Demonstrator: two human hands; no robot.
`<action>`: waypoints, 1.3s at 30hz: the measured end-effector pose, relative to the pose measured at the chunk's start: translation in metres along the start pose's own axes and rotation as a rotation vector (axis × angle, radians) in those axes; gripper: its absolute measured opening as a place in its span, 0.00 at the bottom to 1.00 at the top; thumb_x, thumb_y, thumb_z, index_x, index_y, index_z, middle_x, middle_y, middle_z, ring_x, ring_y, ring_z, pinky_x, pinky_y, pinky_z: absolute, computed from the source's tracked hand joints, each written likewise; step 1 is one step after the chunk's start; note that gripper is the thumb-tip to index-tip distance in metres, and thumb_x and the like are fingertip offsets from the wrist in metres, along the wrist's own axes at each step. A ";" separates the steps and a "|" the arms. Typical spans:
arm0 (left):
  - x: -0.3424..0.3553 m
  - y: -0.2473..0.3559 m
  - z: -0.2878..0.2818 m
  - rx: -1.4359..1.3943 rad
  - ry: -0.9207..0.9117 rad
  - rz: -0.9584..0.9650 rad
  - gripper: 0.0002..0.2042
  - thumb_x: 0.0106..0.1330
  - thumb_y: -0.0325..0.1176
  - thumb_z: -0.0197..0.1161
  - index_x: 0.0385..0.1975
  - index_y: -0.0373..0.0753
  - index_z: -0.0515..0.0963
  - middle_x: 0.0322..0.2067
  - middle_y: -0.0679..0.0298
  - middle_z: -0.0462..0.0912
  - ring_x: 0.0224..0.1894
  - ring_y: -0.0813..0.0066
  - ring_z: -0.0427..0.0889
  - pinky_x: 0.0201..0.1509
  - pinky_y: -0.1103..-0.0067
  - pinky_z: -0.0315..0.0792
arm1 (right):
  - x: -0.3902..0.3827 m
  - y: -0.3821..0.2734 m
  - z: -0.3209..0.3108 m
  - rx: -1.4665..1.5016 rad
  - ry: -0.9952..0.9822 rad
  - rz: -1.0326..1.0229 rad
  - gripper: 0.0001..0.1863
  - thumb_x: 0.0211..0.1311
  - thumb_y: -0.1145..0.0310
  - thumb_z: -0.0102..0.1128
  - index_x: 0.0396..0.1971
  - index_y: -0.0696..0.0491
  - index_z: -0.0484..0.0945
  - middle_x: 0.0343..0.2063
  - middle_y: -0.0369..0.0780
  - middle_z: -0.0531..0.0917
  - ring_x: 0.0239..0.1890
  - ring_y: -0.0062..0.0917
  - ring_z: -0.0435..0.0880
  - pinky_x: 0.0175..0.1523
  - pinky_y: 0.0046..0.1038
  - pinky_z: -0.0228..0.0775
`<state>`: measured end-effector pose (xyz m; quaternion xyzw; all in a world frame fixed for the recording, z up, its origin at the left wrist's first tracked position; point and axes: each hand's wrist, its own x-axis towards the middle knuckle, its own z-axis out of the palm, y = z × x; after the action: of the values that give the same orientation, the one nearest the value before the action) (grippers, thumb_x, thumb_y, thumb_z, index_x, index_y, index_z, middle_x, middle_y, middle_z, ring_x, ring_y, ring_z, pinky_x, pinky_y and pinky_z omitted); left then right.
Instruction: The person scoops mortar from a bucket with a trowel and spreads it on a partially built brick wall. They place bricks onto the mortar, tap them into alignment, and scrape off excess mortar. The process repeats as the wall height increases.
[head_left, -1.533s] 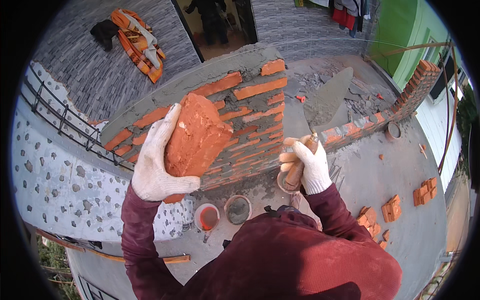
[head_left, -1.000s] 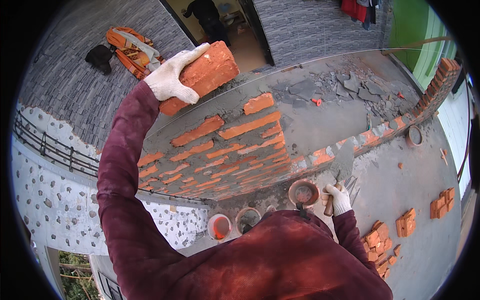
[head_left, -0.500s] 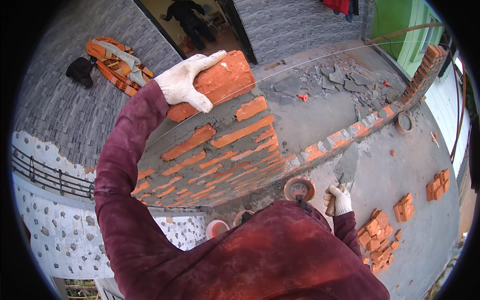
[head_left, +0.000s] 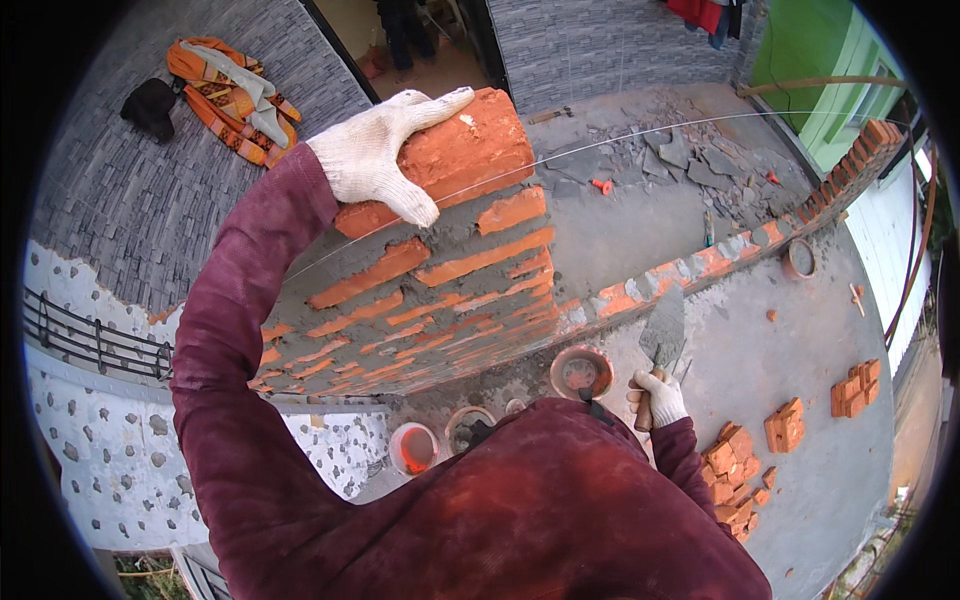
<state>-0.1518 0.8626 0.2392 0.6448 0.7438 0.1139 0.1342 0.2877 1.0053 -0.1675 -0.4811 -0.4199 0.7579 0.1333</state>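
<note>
Plainly orange-red brick point(head_left: 478, 145), rough-faced, pale-flecked; left grip point(head_left: 372, 160) clasping it, right grip point(head_left: 660, 398) wrapped round trowel point(head_left: 664, 332) handle.

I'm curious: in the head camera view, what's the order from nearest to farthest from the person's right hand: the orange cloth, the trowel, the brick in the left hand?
1. Trowel: gripped in the right hand.
2. Brick: in the left hand, over the brick wall.
3. Orange cloth: farthest, upper left, against the grey wall.
</note>
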 end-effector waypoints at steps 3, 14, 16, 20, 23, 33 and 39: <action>-0.008 -0.002 0.006 -0.044 0.001 -0.034 0.73 0.26 0.67 0.85 0.79 0.41 0.56 0.59 0.51 0.70 0.66 0.52 0.70 0.74 0.64 0.63 | -0.013 -0.017 0.013 0.035 -0.035 -0.033 0.14 0.67 0.65 0.66 0.41 0.59 0.73 0.31 0.44 0.83 0.18 0.26 0.82 0.19 0.28 0.77; -0.046 -0.024 -0.015 0.094 0.054 -0.077 0.54 0.57 0.75 0.62 0.75 0.38 0.63 0.72 0.48 0.63 0.76 0.48 0.61 0.79 0.62 0.56 | -0.136 -0.236 0.096 -0.333 -0.141 -0.921 0.28 0.74 0.60 0.57 0.68 0.58 0.66 0.32 0.34 0.75 0.17 0.14 0.71 0.20 0.19 0.65; -0.061 -0.028 -0.013 0.194 0.057 -0.040 0.55 0.55 0.76 0.64 0.75 0.38 0.63 0.71 0.47 0.66 0.74 0.49 0.63 0.79 0.61 0.57 | -0.152 -0.282 0.111 -0.697 -0.076 -0.999 0.29 0.73 0.61 0.57 0.68 0.58 0.67 0.37 0.40 0.80 0.29 0.22 0.79 0.34 0.25 0.71; -0.072 -0.021 0.000 0.204 0.110 -0.111 0.54 0.55 0.74 0.66 0.75 0.39 0.63 0.70 0.46 0.67 0.73 0.48 0.65 0.78 0.61 0.60 | -0.177 -0.349 0.173 -1.199 -0.150 -1.250 0.23 0.72 0.62 0.57 0.60 0.61 0.72 0.41 0.54 0.85 0.46 0.44 0.88 0.51 0.39 0.78; -0.070 -0.023 0.002 0.221 0.120 -0.127 0.53 0.57 0.73 0.65 0.76 0.39 0.63 0.68 0.45 0.69 0.71 0.47 0.68 0.76 0.62 0.63 | -0.180 -0.375 0.207 -1.327 -0.165 -1.437 0.21 0.74 0.62 0.56 0.58 0.61 0.74 0.37 0.54 0.86 0.42 0.45 0.89 0.48 0.41 0.80; -0.068 -0.039 0.009 0.221 0.176 -0.049 0.53 0.58 0.74 0.63 0.74 0.37 0.64 0.64 0.45 0.72 0.66 0.48 0.73 0.72 0.65 0.68 | -0.149 -0.376 0.251 -1.612 -0.304 -1.332 0.18 0.77 0.63 0.52 0.57 0.58 0.74 0.32 0.48 0.83 0.34 0.40 0.85 0.43 0.35 0.78; -0.066 -0.042 0.007 0.254 0.189 -0.021 0.52 0.59 0.74 0.62 0.74 0.37 0.65 0.62 0.45 0.74 0.65 0.48 0.74 0.70 0.65 0.69 | -0.151 -0.379 0.262 -1.570 -0.187 -1.600 0.21 0.76 0.60 0.55 0.55 0.62 0.76 0.37 0.50 0.87 0.40 0.40 0.90 0.49 0.38 0.84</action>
<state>-0.1792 0.7918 0.2218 0.6352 0.7682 0.0776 -0.0178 0.0663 1.0128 0.2636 0.0347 -0.9771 0.0131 0.2095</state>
